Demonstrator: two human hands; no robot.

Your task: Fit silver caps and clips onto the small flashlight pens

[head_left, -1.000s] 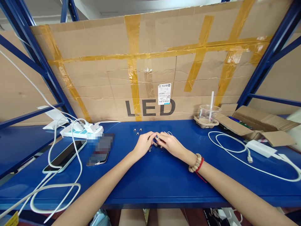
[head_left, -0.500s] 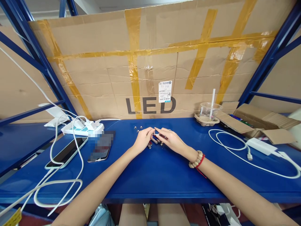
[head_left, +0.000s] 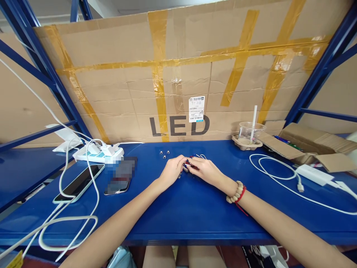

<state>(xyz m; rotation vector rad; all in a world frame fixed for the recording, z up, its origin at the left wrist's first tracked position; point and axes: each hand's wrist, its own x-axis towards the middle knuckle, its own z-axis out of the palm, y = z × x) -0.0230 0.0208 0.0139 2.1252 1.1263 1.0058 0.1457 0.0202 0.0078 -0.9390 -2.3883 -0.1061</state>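
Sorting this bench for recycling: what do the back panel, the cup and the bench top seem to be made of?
Back panel: corrugated cardboard, matte brown, creased, patched with glossy yellowish tape. Cup: clear plastic, see-through, with a white straw. Bench top: probably painted metal, smooth glossy blue with soft reflections.

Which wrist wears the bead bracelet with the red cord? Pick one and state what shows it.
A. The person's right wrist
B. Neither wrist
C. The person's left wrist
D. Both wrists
A: the bead bracelet with its red cord sits just behind the right hand, while the wrist behind the left hand is bare; both hands meet over small parts on the blue table.
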